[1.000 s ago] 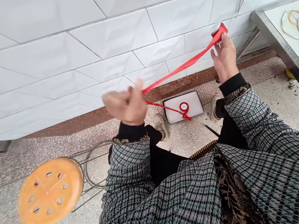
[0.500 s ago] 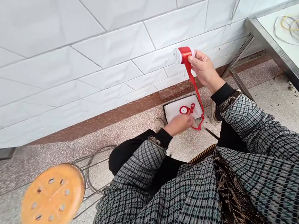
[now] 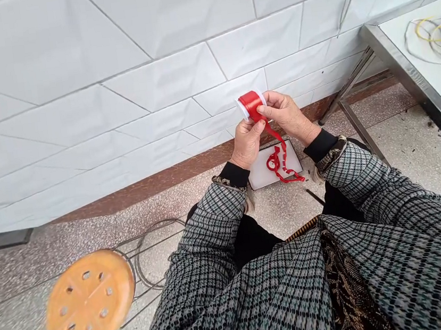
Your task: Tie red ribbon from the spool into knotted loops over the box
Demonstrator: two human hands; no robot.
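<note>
Both hands hold a spool of red ribbon [image 3: 250,103] with white end discs, in front of the tiled wall. My right hand [image 3: 287,115] grips its right side, thumb on the wound ribbon. My left hand [image 3: 246,141] is closed at the spool's lower left, its thumb by the spot where the ribbon comes off. From there the loose red ribbon [image 3: 277,135] hangs down, twisted. Its lower part lies curled over a white, dark-edged box or tray [image 3: 259,173] on the floor, around a red ring shape.
An orange round stool [image 3: 90,301] with holes and wire legs stands on the floor at left. On the right is a metal-framed table [image 3: 413,66] bearing tangled cables [image 3: 436,42]. A thin dark stick [image 3: 315,197] lies near my feet. White tiled wall rises ahead.
My left hand has come up from near the floor box to the spool. The spool has moved down and left in my right hand, and its axis has tilted.
</note>
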